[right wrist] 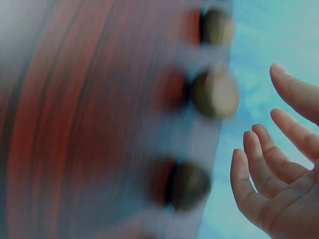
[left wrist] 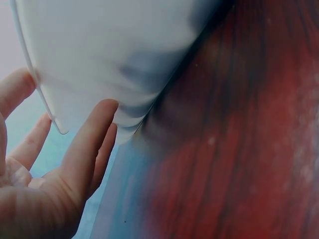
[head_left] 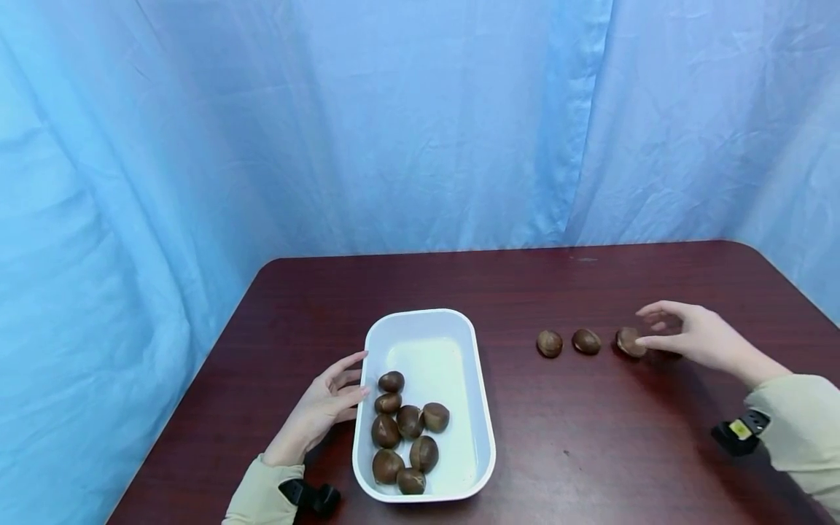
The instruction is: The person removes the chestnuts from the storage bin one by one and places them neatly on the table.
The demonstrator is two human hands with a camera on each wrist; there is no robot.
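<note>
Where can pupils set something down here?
Bare: the dark red, oblong, wood-grained table between the white oblong plastic tray and the row of rounded brown chestnuts, and nearer than that row; also the tray's far end. Crowded: the tray's nearer left, holding eight chestnuts, and the row's right end, by the right hand.

Left hand [head_left: 321, 408] low in head view, fingers spread, gently bent, reaching forward and inward, thumb apart. Left sleeve [head_left: 256, 496] ends at wrist, forearm slanting up from bottom edge. Right hand [head_left: 702, 339] extended out to right, pointing leftward; thumb and fingers parted, exact finger bend hard to judge. Right sleeve [head_left: 800, 423] covers forearm.
</note>
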